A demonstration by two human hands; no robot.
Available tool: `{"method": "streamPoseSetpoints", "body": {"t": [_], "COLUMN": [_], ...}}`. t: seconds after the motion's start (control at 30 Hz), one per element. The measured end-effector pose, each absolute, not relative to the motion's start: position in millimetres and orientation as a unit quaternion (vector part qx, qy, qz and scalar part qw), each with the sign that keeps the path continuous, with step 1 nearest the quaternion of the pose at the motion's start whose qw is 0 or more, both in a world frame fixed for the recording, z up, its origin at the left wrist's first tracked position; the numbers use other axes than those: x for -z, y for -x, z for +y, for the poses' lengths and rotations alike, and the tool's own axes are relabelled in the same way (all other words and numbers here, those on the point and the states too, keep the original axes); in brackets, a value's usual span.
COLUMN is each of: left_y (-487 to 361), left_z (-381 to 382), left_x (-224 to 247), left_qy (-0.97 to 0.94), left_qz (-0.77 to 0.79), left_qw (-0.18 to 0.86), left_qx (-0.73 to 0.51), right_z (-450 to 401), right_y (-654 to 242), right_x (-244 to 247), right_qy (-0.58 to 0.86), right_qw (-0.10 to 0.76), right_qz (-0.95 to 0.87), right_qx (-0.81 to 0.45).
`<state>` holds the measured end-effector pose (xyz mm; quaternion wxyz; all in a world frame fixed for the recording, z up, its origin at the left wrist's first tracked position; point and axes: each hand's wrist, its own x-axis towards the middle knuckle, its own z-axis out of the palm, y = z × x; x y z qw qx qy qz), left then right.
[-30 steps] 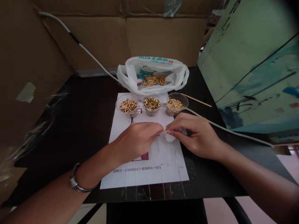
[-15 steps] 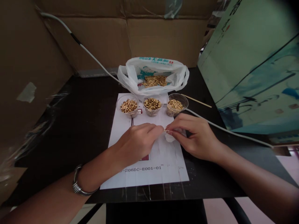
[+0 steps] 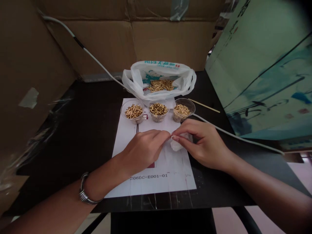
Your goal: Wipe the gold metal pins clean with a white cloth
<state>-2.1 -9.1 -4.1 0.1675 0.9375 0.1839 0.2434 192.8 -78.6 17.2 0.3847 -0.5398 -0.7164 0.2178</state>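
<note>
My left hand [image 3: 146,146] is closed, its thumb and forefinger pinched near the middle of the printed sheet [image 3: 170,180]; what they hold is too small to name. Its fingertips meet those of my right hand [image 3: 201,143], which is also pinched, with a tiny pale item at the tips. Crumpled white tissue [image 3: 176,145] shows under the right fingers. Beyond the hands stand three clear cups of small brass-coloured pins: a left cup [image 3: 133,112], a middle cup [image 3: 158,110] and a right cup [image 3: 182,110].
A white plastic bag [image 3: 138,86] holding more brass pins lies open behind the cups. A thin wooden stick [image 3: 204,105] and a white cable [image 3: 226,134] lie at the right. Cardboard walls [image 3: 97,39] and a green painted panel [image 3: 265,74] surround the dark table [image 3: 85,130].
The view has shifted slightly. Both hands stay together at almost the same place, and a little more of the tissue shows beneath the right fingers.
</note>
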Motion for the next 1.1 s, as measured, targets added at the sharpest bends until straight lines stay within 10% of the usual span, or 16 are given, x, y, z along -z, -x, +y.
{"method": "streamPoseSetpoints", "body": {"t": [0.43,1.1], "left_y": [-1.5,-1.2], "left_z": [-18.0,-18.9], "left_x": [-0.7,-5.5], "left_qy": [-0.857,-0.857], "left_qz": [0.24,0.27], "left_qw": [0.299,0.334], "left_qx": [-0.344,-0.283], "right_z": [-71.5,-72.9], "right_y": [-187.9,-186.2], "right_x": [-1.8,2.0], "right_qy": [0.42,0.455], "right_qw": [0.516,0.509], "right_qz": [-0.34,-0.385], "right_qx": [-0.664,-0.621]}}
